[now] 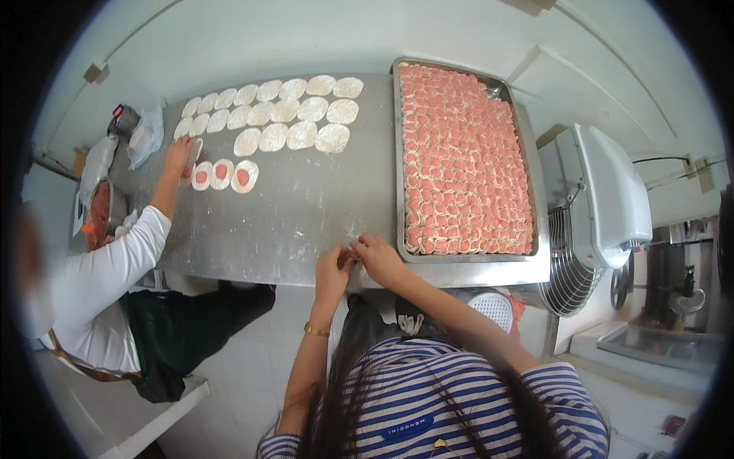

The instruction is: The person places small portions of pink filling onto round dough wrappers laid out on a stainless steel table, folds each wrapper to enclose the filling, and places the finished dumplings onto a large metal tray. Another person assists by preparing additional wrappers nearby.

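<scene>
My left hand and my right hand meet over the near edge of a steel table. Both have their fingertips pinched together; whatever sits between them is hidden by the fingers. Just right of my hands is a large metal tray, packed with rows of small open-topped dumplings showing pink filling. Ahead and to the left, three round dough wrappers carry dabs of pink meat. Behind those, several floured wrappers lie flat in rows without filling.
At the left, a co-worker's hand reaches to a wrapper beside the filled ones. Near that person stands a container of pink meat filling. A white mixer with a wire guard is right of the tray. A white perforated item sits below the table edge.
</scene>
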A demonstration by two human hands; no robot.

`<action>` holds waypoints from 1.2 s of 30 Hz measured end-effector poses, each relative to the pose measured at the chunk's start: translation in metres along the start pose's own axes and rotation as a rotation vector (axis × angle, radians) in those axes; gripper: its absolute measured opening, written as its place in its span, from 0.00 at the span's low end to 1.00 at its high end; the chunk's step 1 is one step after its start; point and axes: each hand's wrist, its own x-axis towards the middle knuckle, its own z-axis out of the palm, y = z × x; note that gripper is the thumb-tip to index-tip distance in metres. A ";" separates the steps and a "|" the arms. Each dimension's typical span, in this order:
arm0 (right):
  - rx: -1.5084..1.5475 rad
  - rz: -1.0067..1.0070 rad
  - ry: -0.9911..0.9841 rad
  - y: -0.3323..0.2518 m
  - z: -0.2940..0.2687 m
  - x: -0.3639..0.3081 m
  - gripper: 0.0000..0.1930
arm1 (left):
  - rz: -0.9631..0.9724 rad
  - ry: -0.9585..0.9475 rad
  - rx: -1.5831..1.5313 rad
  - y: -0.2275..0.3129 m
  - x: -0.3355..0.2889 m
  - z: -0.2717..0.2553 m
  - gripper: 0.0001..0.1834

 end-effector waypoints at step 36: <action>-0.143 0.582 0.511 0.474 -0.275 0.240 0.05 | -0.161 0.343 0.580 0.001 0.021 0.022 0.10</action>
